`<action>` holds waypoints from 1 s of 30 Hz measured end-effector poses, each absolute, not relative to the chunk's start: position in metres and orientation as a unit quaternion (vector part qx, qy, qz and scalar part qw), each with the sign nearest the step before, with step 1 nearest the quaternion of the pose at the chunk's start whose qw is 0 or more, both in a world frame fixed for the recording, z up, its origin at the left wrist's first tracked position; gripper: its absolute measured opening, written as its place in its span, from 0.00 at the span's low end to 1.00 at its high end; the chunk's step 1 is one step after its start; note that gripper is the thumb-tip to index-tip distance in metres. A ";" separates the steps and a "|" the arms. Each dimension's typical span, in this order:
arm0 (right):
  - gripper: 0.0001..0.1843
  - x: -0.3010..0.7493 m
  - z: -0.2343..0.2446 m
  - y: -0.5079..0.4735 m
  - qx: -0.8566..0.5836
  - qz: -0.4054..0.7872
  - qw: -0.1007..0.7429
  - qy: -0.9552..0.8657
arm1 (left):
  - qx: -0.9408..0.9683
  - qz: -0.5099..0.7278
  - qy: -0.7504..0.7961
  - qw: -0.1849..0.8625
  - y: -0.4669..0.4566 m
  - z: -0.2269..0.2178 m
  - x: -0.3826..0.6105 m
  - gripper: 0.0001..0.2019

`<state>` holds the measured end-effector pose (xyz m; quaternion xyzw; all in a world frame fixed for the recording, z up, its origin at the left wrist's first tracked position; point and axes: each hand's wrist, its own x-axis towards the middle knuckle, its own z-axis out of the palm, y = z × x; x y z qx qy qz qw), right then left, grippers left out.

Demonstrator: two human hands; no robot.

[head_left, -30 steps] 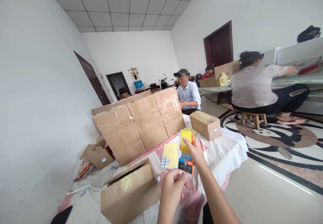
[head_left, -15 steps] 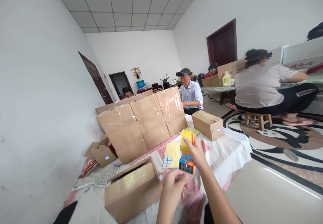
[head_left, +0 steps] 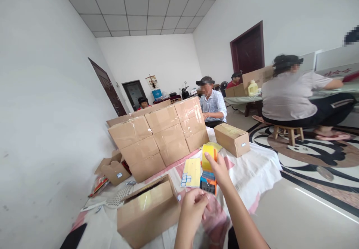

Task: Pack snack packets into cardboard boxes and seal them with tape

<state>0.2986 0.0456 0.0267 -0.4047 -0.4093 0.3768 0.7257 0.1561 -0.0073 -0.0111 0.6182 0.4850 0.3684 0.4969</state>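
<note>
My right hand (head_left: 217,164) is closed around a tape dispenser (head_left: 208,185) with a yellow roll and orange and dark parts, held over the cloth-covered table. Below and to the left of it, my left hand (head_left: 195,204) is curled with its fingertips pinched together. Whatever lies in that pinch is too small or too clear to make out. Just left of the dispenser is a pale yellow card (head_left: 191,170) with blue-outlined squares. A cardboard box (head_left: 148,211) stands left of my left hand, with a dark gap along its far top edge.
Stacked, taped cartons (head_left: 157,136) form a wall across the table (head_left: 260,163). One closed carton (head_left: 231,139) sits at the right, an opened one (head_left: 116,169) at the left. A co-worker (head_left: 213,101) sits beyond the stack; another person (head_left: 288,91) sits on a stool (head_left: 288,132) at right.
Both my hands and the tape dispenser keep practically the same position. The surroundings have shifted very slightly to the right in view.
</note>
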 end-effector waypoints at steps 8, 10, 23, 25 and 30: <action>0.23 0.300 0.023 0.047 -0.404 0.375 0.724 -0.415 | 0.623 0.368 0.485 0.491 -0.009 -0.009 0.155 0.18; 0.23 0.299 0.023 0.047 -0.401 0.377 0.723 -0.418 | 0.623 0.370 0.484 0.491 -0.009 -0.008 0.155 0.18; 0.22 0.299 0.023 0.045 -0.392 0.377 0.728 -0.418 | 0.630 0.362 0.479 0.493 -0.009 -0.009 0.153 0.17; 0.21 0.300 0.024 0.045 -0.393 0.377 0.728 -0.415 | 0.628 0.363 0.480 0.494 -0.009 -0.009 0.154 0.17; 0.21 0.299 0.025 0.044 -0.389 0.387 0.727 -0.412 | 0.625 0.367 0.480 0.494 -0.007 -0.011 0.154 0.19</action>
